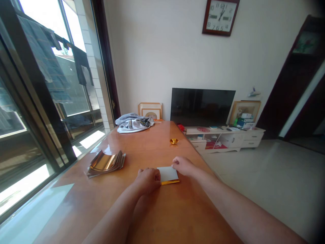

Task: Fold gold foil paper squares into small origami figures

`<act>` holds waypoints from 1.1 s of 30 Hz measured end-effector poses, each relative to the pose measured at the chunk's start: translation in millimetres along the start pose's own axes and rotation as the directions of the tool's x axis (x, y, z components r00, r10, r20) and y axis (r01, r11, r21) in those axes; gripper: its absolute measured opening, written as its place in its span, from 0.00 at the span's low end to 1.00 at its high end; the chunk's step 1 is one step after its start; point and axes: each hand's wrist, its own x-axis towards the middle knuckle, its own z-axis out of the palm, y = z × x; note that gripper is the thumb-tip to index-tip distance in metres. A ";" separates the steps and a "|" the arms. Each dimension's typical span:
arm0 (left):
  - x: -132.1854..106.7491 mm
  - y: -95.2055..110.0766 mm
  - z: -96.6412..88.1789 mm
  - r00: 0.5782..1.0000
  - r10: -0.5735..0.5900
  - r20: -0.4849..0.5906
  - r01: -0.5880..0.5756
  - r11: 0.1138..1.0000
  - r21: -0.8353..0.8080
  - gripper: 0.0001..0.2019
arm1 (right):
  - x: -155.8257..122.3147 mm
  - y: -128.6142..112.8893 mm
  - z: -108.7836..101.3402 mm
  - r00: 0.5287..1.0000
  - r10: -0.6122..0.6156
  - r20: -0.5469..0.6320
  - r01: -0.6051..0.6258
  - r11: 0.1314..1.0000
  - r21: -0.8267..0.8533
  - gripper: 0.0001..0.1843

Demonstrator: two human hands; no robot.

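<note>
A sheet of gold foil paper lies on the wooden table in front of me, its pale back facing up. Along its near edge runs a narrow folded gold strip. My left hand is closed at the sheet's left edge, fingers curled and thumb at the near left corner. At the far right corner, my right hand pinches the paper between thumb and fingers. Farther up the table sits a small folded gold paper piece. To the left lies a curled stack of gold foil paper.
The glossy table stretches away from me beside a window on the left. A bundle of grey cloth rests at its far end. Beyond stand a television and a white low cabinet. A clock hangs above.
</note>
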 end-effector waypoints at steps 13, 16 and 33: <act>0.5 -0.9 4.4 0.999 0.014 -0.039 -0.017 0.997 -0.070 0.04 | 8.1 -9.6 16.7 0.986 0.069 0.154 -0.100 0.974 0.204 0.10; 3.2 -2.7 6.8 0.998 -0.009 -0.059 0.001 0.993 -0.120 0.05 | -0.2 -6.6 17.6 0.983 0.109 0.147 -0.155 0.920 0.359 0.08; -0.2 24.2 21.9 0.992 -0.102 0.073 0.104 0.345 -0.933 0.38 | -40.7 -14.2 48.0 0.950 0.309 -0.035 -0.035 0.217 0.976 0.17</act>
